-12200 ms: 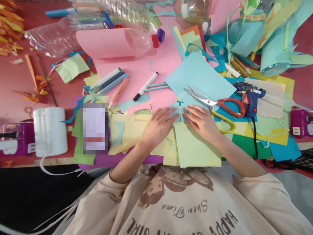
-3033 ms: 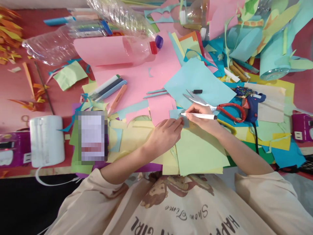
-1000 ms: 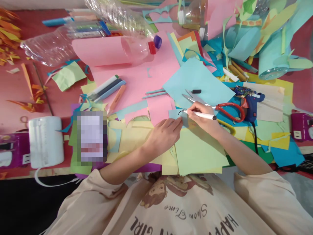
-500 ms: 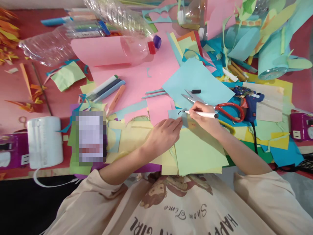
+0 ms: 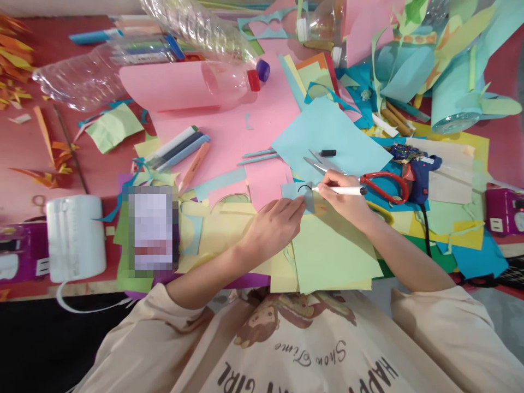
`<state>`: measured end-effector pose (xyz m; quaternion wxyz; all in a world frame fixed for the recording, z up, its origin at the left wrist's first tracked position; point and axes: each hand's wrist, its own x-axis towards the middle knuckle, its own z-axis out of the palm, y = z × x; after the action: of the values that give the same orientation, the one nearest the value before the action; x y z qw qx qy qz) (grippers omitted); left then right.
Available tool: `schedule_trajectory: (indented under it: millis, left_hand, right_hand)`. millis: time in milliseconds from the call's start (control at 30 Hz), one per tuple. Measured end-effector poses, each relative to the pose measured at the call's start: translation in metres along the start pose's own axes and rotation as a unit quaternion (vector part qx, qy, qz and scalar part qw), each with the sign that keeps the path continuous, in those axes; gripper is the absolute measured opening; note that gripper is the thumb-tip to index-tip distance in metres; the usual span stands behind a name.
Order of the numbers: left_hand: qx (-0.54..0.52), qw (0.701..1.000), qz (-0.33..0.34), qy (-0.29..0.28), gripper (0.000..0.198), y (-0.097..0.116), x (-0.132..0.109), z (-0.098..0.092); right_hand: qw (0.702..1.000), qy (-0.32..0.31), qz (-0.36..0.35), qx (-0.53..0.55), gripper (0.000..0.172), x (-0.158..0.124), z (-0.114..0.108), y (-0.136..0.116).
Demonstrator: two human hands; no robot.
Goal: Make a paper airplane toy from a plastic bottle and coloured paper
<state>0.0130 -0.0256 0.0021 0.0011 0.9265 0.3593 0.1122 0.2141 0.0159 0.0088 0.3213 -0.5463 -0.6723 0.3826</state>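
Observation:
My right hand pinches a white marker, its tip at the end of a curved black line on a small light-blue paper piece. My left hand lies flat with stretched fingers, the fingertips pressing the lower edge of that piece. Just beyond the right hand are red-handled scissors, blades pointing left on a larger light-blue sheet. A black marker cap rests on this sheet. Pale green paper lies below both hands.
A pink-wrapped plastic bottle lies at the back. Several markers sit left of centre. At the right stands a blue glue gun with its cord. On the left are a blurred-out phone and a white device.
The black line has grown slightly longer, curving down to the right. My right hand and the marker have shifted a little to the right. My left hand stays put.

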Motion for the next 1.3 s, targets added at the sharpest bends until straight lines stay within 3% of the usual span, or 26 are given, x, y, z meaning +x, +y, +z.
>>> schedule_trajectory:
  millis: [200,400,500,567,767,967,1200,1300]
  left_hand:
    - [-0.004,1.0,-0.003,-0.005,0.029,0.0,0.0,0.0]
    - [0.016,0.999,0.008,0.027,0.028,0.001,0.0,0.001]
    - [0.021,0.999,0.018,0.019,0.029,0.003,-0.001,0.0]
    - [0.029,0.999,0.025,0.006,0.03,0.004,0.0,-0.001]
    - [0.068,0.997,0.04,-0.003,0.031,0.006,0.0,-0.004]
    - [0.052,0.996,0.035,-0.059,0.035,0.008,-0.002,-0.008]
    - [0.06,0.997,0.035,-0.033,0.036,0.009,-0.001,-0.008]
    - [0.042,0.997,0.026,-0.051,0.035,0.009,-0.001,-0.007]
  right_hand:
    - [1.0,-0.001,0.005,0.009,0.026,0.001,-0.001,-0.001]
    - [0.994,0.008,0.063,0.088,0.023,-0.001,-0.006,-0.001]
    - [0.991,0.012,0.05,0.124,0.017,-0.001,-0.006,-0.004]
    - [0.989,-0.002,0.033,0.141,0.013,0.0,-0.004,-0.007]
    - [0.98,-0.094,0.02,0.177,0.024,0.005,0.007,-0.019]
    - [0.979,-0.093,0.049,0.176,0.017,0.004,0.019,-0.012]
    - [0.98,-0.114,0.038,0.159,0.016,0.002,0.019,-0.01]
    - [0.981,-0.116,0.032,0.154,0.016,0.002,0.019,-0.011]
